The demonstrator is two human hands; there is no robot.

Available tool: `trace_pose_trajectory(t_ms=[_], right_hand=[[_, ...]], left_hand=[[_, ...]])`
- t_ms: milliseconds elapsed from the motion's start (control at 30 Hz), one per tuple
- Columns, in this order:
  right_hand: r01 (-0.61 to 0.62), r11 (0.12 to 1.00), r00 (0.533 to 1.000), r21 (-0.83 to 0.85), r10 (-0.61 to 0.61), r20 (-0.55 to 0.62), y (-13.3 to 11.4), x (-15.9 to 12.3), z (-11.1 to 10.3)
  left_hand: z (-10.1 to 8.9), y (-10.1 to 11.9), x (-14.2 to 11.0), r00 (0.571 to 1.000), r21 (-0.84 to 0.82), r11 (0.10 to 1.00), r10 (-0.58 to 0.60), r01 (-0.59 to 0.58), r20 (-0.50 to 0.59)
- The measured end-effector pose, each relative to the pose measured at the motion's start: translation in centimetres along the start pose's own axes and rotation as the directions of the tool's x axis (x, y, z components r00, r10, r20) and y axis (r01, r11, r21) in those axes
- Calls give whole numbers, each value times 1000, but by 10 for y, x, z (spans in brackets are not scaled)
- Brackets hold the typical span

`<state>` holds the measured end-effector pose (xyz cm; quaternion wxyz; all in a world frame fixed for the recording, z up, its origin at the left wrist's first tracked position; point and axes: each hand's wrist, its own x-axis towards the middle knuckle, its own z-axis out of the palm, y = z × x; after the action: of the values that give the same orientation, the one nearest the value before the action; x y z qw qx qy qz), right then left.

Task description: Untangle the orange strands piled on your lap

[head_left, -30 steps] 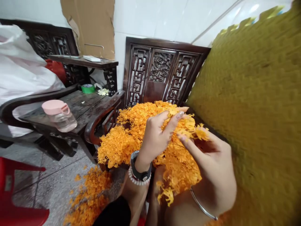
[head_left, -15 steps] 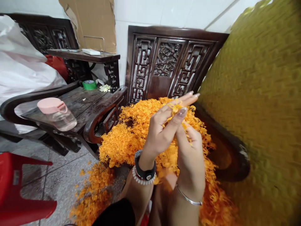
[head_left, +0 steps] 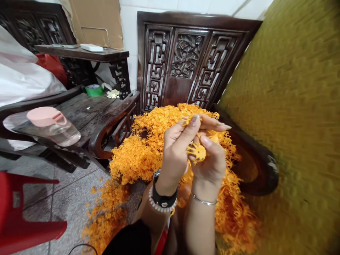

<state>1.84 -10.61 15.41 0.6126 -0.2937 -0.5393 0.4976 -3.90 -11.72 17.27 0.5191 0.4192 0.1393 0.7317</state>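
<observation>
My left hand (head_left: 175,150), with a black band and a pearl bracelet at its wrist, is closed, thumb pressed over a small yellow plastic piece with thin prongs (head_left: 186,120). Close against it, my right hand (head_left: 214,159), wearing a silver bangle, is closed around another yellow pronged plastic piece (head_left: 197,152) that shows between the two palms. Some fingertips are hidden behind the hands. Behind and beneath them spreads a large heap of orange pronged plastic pieces (head_left: 138,159), piled on a dark wooden chair.
On the dark side table (head_left: 87,113) stand a pink-lidded bottle (head_left: 55,124) and a roll of green tape (head_left: 94,90). A red stool (head_left: 29,226) is at lower left. More orange pieces (head_left: 106,216) lie on the floor. A yellow-olive textured surface (head_left: 297,124) rises at right.
The hands have come down a little and the right has turned, so a yellow pronged piece now shows between the palms. The view has shifted slightly.
</observation>
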Motion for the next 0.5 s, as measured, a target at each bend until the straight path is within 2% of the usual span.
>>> trace_pose_trajectory(t_ms=[67, 167, 267, 333, 400, 500], right_hand=[[46, 999, 999, 22, -46, 0, 4, 4, -2], [149, 979, 987, 136, -156, 36, 7, 5, -10], [120, 962, 990, 244, -134, 42, 5, 7, -15], [49, 967, 997, 248, -61, 40, 1, 6, -12], [25, 958, 996, 284, -49, 80, -6, -1, -6], [-42, 940, 953, 339, -64, 295, -25, -27, 6]], left_hand=[[-5, -3, 5, 996, -10, 1000, -5, 4, -94], [-28, -1, 20, 971, -16, 1000, -13, 10, -240], [-53, 6, 31, 935, -38, 994, 83, -102, -344], [-60, 11, 31, 932, -43, 989, 121, -143, -341], [-60, 13, 29, 954, -66, 990, 103, -127, -281], [-54, 10, 27, 977, -119, 990, 54, -80, -207]])
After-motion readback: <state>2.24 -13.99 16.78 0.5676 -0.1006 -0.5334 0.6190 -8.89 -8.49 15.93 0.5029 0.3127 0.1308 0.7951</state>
